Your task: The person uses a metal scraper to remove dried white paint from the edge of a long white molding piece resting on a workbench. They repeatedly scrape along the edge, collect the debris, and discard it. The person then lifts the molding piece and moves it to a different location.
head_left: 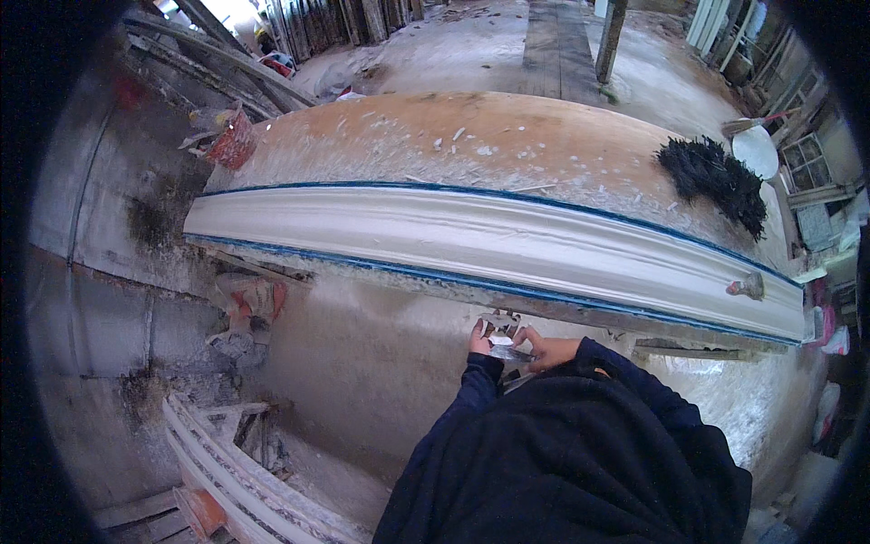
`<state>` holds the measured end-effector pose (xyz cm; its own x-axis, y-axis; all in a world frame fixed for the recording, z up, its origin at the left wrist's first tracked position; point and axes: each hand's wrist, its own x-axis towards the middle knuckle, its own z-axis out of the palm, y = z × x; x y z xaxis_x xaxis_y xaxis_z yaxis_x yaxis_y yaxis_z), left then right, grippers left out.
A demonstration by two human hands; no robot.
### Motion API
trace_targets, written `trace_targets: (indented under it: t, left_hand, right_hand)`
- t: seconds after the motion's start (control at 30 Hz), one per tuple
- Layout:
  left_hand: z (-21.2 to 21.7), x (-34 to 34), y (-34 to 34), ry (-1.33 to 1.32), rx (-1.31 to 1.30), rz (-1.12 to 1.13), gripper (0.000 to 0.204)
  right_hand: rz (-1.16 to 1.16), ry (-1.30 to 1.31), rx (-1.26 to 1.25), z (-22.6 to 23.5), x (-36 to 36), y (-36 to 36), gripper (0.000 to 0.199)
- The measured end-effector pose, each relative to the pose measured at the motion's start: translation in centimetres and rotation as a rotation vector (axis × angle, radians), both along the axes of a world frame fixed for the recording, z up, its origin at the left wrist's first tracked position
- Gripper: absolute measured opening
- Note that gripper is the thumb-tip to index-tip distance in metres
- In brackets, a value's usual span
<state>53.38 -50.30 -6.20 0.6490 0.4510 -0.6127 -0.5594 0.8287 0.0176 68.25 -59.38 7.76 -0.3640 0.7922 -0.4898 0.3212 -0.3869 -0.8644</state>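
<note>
My left hand [480, 337] and my right hand [546, 351] are close together in front of my body, just below the near edge of a long white plaster moulding [435, 222]. White smears cover the fingertips of the left hand, which curl around something I cannot make out. Pinched in my right hand is a flat, pale scraper-like blade [510, 353], its far end beside the left palm. Blue strips [362, 260] run along both long edges of the moulding. A small dusty lump with a reddish end [749, 286] sits on the moulding toward its right end.
Behind the moulding, the wooden tabletop [399, 118] carries scattered plaster bits and a tangle of black fibres [713, 181]. A red bucket-like container [233, 140] is at its left end. Curved white mouldings [227, 471] lie low at left. A post [611, 41] stands farther back.
</note>
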Motion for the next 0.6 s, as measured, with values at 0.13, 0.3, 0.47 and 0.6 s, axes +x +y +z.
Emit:
trace_targets:
  t: [0.13,0.3,0.47,0.6]
  left_hand:
    - [1.1,-0.2,0.7,0.046,-0.165,0.127,0.045]
    - [0.9,-1.5,2.1,0.104,-0.188,0.144,0.039]
    - [-0.5,-2.2,3.7,0.103,-0.218,0.152,0.033]
    - [-0.4,-2.3,4.5,0.037,-0.215,0.121,0.033]
  right_hand:
    - [-0.055,-0.1,-0.022,0.8,0.8,0.2,0.062]
    - [-0.223,-0.552,0.32,0.1,0.8,-0.5,0.056]
    - [-0.225,-0.694,0.249,0.0,1.2,-0.9,0.05]
    - [-0.241,-0.835,0.207,0.6,0.4,-0.5,0.041]
